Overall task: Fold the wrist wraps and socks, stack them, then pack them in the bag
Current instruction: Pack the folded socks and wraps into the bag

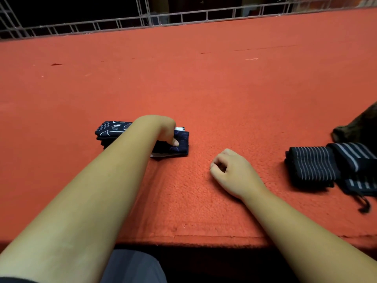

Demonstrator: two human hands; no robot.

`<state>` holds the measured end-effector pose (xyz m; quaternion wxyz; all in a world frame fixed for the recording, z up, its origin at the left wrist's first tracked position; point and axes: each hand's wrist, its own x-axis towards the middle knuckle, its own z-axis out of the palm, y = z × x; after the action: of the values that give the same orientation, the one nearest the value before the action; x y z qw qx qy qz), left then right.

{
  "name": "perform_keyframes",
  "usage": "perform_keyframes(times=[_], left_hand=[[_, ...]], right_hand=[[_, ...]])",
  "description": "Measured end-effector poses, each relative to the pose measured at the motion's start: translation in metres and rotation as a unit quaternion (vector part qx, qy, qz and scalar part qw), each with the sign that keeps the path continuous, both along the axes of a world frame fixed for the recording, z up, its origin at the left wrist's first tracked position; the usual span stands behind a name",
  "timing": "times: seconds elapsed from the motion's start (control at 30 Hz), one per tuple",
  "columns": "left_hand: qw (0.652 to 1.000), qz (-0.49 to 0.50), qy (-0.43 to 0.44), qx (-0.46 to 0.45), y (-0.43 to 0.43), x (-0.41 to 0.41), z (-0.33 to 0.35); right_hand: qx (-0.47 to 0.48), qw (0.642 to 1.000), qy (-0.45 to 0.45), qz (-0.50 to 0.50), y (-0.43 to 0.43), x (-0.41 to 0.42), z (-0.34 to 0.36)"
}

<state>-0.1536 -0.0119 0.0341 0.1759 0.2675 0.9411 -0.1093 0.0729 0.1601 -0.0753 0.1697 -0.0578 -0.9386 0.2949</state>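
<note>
Room: fuzzy red carpet (pixel 204 88) stretches from 10 to 2 o'clock up to a metal grid (pixel 183 17); its near edge runs under my forearms.
Socks (pixel 182 147): flat folded navy stack with a white pattern, at 11 o'clock, long axis 9 to 3.
Left hand (pixel 161 127): my thumb rests on the socks; my fingers are hidden, so I cannot tell whether they grip.
Right hand (pixel 232 172): loosely curled, holding nothing, resting on the carpet.
Wraps (pixel 310 166): ribbed striped bundle at 3 o'clock, beside the dark bag (pixel 359 127).

Socks (pixel 114 130) lie left of wrist wraps (pixel 312 166).

We see a broad red-orange felt-covered table (pixel 204 88) with a pale loose thread (pixel 252 59) lying on it, and a whitish metal lattice railing (pixel 147 15) along its far edge.
</note>
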Motion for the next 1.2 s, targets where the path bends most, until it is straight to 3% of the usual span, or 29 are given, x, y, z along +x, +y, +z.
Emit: perform_keyframes(times=[0.17,0.3,0.4,0.53,0.63,0.73,1.07,1.2], left_hand=[[0.99,-0.032,0.091,0.103,-0.021,0.039,-0.005],[0.959,-0.009,0.048,0.278,-0.048,0.077,-0.004],[0.894,0.023,-0.031,0.446,-0.057,0.113,0.003],[0.783,0.046,-0.128,0.607,-0.045,0.152,-0.008],[0.704,0.037,-0.199,0.681,-0.026,0.173,-0.029],[0.653,0.015,-0.262,0.71,-0.006,0.191,-0.044],[0.633,0.042,-0.313,0.707,0.012,0.206,-0.062],[0.662,0.058,-0.333,0.669,0.01,0.209,-0.071]], right_hand=[[0.005,1.0,-0.011,-0.004,-0.003,0.002,0.003],[0.019,1.0,-0.017,0.005,-0.005,0.008,0.01],[-0.003,1.0,-0.027,0.013,-0.009,0.016,0.017],[-0.197,0.976,-0.077,0.053,-0.014,0.032,0.034],[-0.268,0.954,-0.08,0.106,-0.013,0.051,0.047],[-0.276,0.955,-0.056,0.093,-0.008,0.07,0.058],[-0.162,0.985,-0.047,0.027,0.023,0.089,0.052],[-0.147,0.985,-0.061,0.06,0.014,0.085,0.04]])
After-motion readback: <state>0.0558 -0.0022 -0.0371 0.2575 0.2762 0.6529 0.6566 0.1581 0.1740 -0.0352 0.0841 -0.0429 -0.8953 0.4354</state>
